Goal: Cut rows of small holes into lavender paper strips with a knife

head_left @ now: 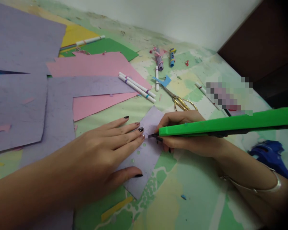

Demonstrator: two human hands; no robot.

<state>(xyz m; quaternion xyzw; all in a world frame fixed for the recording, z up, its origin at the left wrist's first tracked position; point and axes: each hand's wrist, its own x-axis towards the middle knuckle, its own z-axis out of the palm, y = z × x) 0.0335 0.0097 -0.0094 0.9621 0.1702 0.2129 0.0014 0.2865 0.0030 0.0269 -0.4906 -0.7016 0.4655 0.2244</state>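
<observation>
My left hand [110,145] lies flat with its fingers stretched out, pressing on a small purple sheet of paper [144,179]. Several small holes run in a row down that sheet, beside my left fingertips. In my right hand [182,140] is a green craft knife [220,123], gripped like a pen. Its dark blade tip points left and meets the purple sheet, close to the left fingertips. Part of the knife's underside is hidden by my right hand.
Gold-handled scissors [181,103] lie beyond my right hand, by a blue paper scrap [165,81]. White markers [138,88] rest on pink paper [98,65]. Large purple sheets [16,111] cover the left side. Two small paper rolls [172,59] lie farther back. A dark blue object [268,156] sits at right.
</observation>
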